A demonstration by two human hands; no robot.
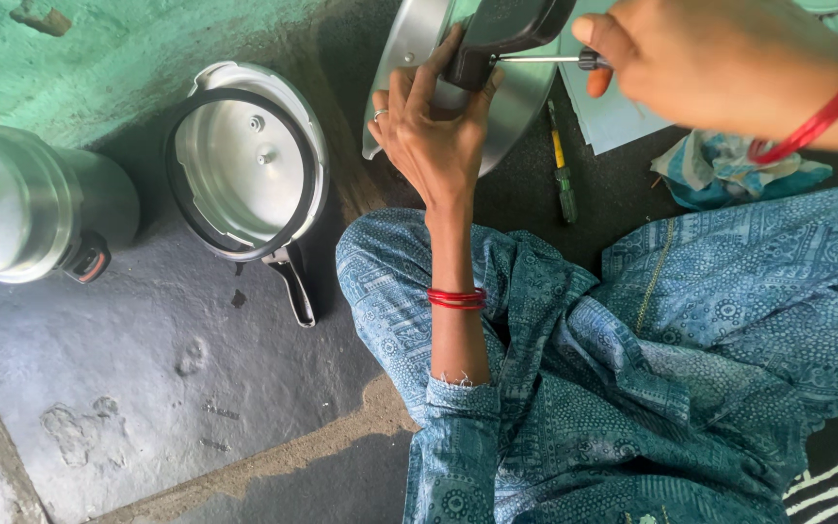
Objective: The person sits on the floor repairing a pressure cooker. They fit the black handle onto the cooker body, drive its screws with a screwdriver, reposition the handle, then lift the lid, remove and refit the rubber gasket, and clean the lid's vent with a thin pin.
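Gripping the black handle [497,34] of a steel cooker lid [419,39], the left hand [434,131] is wrapping its fingers around the handle's base and holding the lid tilted on edge above the floor [147,388]. The right hand [710,58] is pinching closed around a screwdriver [545,59], whose thin shaft is running level into the side of the handle. The tip itself is hiding behind the handle, so its seating in a screw cannot be told.

Risk noted: the shaft is pointing toward the left palm, so a slipping tip could be jabbing the thumb or fingers. Likely causes would be a poorly seated tip or the lid rocking, since only one hand is steadying it.

Lying nearby: a second lid [244,165] with black gasket, inner face up; a steel pot [31,204] on its side; a yellow-handled screwdriver [562,165] just beside the held lid.
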